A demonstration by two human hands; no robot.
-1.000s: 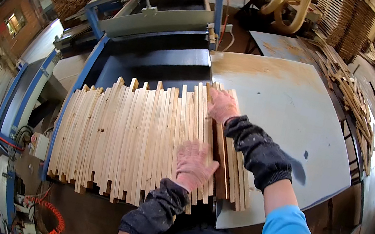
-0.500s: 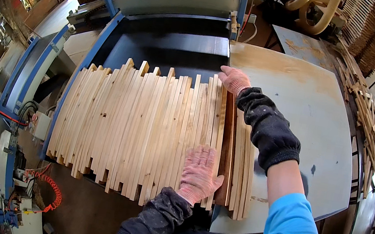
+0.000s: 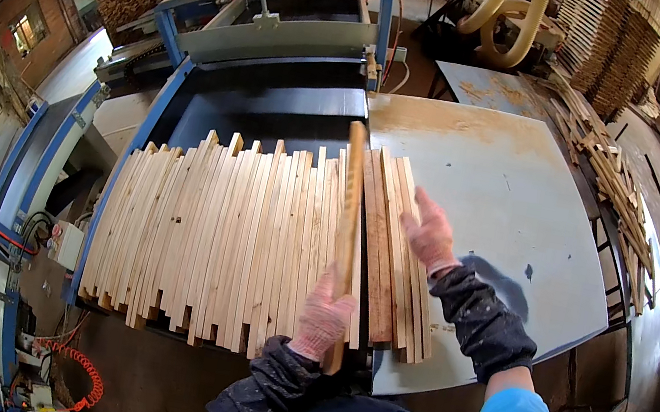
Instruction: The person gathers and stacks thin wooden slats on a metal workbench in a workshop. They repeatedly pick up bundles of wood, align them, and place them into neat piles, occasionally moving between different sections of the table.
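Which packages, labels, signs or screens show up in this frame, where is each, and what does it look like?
No packages, labels, signs or screens can be made out.
Nearest to one: a small pale control box with a red button, on the machine frame at the left, below the row of wooden slats.
The left hand lifts one wooden slat; the right hand rests on the darker slats beside it.

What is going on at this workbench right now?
A person in pink gloves is sorting a row of wooden slats laid side by side across a blue machine bed and a grey table. The left hand grips the near end of one slat, lifted above the row. The right hand rests on the slats at the right end of the row.
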